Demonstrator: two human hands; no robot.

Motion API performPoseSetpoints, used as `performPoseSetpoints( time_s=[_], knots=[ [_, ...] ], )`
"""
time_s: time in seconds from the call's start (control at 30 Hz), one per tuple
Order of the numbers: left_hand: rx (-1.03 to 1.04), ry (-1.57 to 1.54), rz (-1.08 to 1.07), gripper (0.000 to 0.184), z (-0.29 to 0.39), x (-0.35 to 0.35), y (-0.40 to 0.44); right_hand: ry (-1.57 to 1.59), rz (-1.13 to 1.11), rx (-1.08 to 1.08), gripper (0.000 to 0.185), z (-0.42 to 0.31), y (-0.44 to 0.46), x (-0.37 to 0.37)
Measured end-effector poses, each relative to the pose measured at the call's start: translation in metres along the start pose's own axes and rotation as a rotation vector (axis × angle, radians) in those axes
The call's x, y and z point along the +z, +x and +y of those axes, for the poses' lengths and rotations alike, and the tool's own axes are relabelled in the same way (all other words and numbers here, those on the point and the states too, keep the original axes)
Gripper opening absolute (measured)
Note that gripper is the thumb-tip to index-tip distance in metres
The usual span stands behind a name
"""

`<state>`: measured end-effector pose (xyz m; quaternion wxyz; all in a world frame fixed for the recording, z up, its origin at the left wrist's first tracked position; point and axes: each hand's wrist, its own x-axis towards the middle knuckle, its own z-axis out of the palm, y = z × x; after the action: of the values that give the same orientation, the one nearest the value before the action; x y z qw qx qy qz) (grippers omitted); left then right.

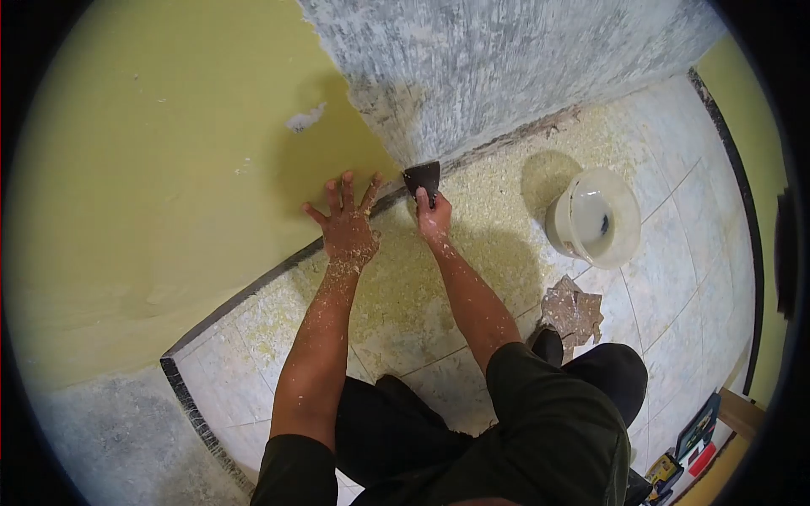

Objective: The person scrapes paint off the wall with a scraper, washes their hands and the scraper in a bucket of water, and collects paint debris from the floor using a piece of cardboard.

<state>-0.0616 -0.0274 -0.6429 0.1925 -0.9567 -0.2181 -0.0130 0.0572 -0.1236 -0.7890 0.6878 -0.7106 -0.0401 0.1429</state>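
Note:
My right hand is closed round a dark, flat scraper, whose wide edge touches the foot of the wall where yellow paint meets a scraped, grey-white area. To its left, my left hand has its fingers spread, their tips against the yellow wall just above the dark baseboard strip. Paint flakes stick to the left hand and forearm. A small pale bare patch shows in the yellow paint above that hand.
A whitish bucket holding cloudy liquid and a dark object stands at the right. Yellow flakes cover the tiled floor along the wall. Broken brown pieces lie near my foot. Tools and a red item are at the lower right.

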Motion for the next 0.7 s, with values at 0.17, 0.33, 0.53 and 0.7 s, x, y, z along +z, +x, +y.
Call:
performPoseSetpoints(
  time_s=[0.17,0.33,0.53,0.7],
  knots=[
    [0.025,0.034,-0.132,0.117,-0.002,-0.006,-0.008,-0.037,-0.089,-0.108,0.053,-0.043,0.008,0.001],
    [0.004,0.031,-0.044,0.115,0.000,-0.011,-0.003,-0.086,-0.026,-0.109,0.057,-0.008,-0.005,-0.009],
    [0.037,0.012,-0.080,0.118,-0.006,-0.015,-0.008,-0.180,-0.073,-0.107,0.059,-0.049,-0.006,-0.009],
    [0.014,-0.033,-0.123,0.111,-0.007,-0.027,-0.004,-0.032,-0.022,-0.075,0.056,-0.023,-0.011,-0.009]
  ],
)
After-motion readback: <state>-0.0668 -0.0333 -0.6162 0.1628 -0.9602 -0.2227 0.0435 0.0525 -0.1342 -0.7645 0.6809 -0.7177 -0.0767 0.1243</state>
